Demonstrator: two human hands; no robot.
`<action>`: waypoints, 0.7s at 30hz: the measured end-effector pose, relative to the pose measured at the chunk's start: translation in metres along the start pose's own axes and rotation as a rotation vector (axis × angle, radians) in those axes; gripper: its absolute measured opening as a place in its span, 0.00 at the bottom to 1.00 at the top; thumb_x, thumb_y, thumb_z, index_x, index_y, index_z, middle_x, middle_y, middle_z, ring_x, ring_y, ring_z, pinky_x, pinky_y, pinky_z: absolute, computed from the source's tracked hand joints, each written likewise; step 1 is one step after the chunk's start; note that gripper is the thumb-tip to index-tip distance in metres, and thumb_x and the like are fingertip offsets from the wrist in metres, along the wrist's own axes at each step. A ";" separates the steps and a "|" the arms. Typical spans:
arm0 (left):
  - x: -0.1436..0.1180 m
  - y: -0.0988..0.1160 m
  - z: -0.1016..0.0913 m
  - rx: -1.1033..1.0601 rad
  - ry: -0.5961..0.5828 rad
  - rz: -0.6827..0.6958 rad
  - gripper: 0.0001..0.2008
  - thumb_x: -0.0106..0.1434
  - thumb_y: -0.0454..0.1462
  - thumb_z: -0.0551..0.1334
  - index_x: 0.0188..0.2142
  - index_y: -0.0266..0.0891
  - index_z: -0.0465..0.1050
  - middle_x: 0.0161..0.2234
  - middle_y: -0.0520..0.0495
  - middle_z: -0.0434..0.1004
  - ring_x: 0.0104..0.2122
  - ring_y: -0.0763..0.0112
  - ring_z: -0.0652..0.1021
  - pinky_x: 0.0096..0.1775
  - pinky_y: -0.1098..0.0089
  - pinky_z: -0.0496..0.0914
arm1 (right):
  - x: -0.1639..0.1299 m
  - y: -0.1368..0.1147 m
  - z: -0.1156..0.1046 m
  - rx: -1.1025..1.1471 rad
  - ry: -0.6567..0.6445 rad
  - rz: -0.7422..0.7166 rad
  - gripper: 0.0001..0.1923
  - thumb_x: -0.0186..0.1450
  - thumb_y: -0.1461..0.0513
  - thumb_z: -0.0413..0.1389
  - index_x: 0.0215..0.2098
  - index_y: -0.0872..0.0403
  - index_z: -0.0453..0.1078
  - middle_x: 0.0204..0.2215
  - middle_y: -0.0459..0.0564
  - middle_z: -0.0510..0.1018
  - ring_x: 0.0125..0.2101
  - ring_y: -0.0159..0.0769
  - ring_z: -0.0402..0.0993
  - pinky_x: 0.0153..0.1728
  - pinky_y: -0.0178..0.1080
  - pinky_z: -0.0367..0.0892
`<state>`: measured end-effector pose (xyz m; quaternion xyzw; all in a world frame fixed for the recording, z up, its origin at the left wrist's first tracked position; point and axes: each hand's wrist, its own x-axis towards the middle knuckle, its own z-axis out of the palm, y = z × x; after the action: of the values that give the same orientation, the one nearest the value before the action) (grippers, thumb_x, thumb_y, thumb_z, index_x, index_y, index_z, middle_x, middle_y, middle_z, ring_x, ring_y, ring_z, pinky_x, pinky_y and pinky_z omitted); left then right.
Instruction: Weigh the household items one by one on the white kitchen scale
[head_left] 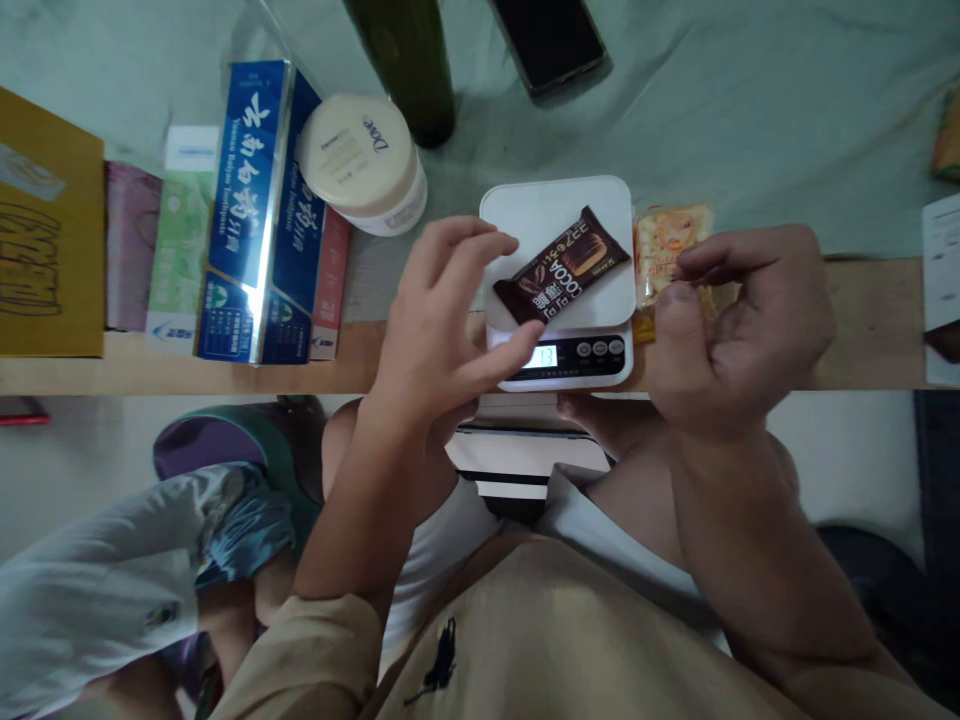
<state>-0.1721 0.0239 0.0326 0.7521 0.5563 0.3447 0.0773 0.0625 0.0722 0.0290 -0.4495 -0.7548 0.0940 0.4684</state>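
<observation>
A brown cocoa snack packet [562,265] lies slantwise on the white plate of a digital kitchen scale [600,190], whose lit display [544,357] reads 13. My left hand [442,310] is open at the scale's left side, thumb and fingers spread around the packet's near end; whether they touch it I cannot tell. To the right of the scale, my right hand [739,325] is curled, thumb and forefinger close together, with nothing visible between them. It hovers over or beside a clear and orange snack packet [667,235], which it partly hides.
On the left stand a blue toothpaste box [244,210], a green and white box [184,240], a yellow box [52,230] and a Dove jar [356,150]. Behind are a dark green bottle [412,60] and a phone [551,40]. Another person's arm [232,610] shows lower left.
</observation>
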 end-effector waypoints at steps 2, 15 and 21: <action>-0.002 0.002 0.010 0.027 -0.074 -0.011 0.30 0.65 0.56 0.70 0.63 0.53 0.68 0.62 0.39 0.74 0.66 0.43 0.73 0.68 0.41 0.69 | 0.001 -0.003 0.000 -0.018 0.006 -0.005 0.13 0.75 0.49 0.50 0.43 0.46 0.69 0.37 0.48 0.75 0.40 0.41 0.78 0.46 0.52 0.78; 0.001 -0.006 0.015 0.006 0.052 -0.032 0.25 0.64 0.41 0.72 0.58 0.50 0.69 0.52 0.45 0.80 0.52 0.55 0.80 0.52 0.51 0.80 | 0.003 0.000 -0.004 -0.013 0.025 -0.010 0.08 0.72 0.53 0.52 0.42 0.47 0.69 0.36 0.49 0.76 0.39 0.41 0.78 0.44 0.50 0.77; 0.004 0.020 0.016 -0.068 0.415 -0.006 0.17 0.67 0.39 0.67 0.54 0.51 0.69 0.51 0.45 0.75 0.52 0.58 0.80 0.51 0.50 0.82 | 0.001 -0.007 -0.004 0.067 -0.002 0.012 0.13 0.74 0.48 0.50 0.47 0.45 0.69 0.39 0.49 0.76 0.40 0.40 0.78 0.45 0.50 0.79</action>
<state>-0.1463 0.0249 0.0323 0.6603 0.5508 0.5104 -0.0124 0.0610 0.0677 0.0358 -0.4377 -0.7490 0.1224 0.4822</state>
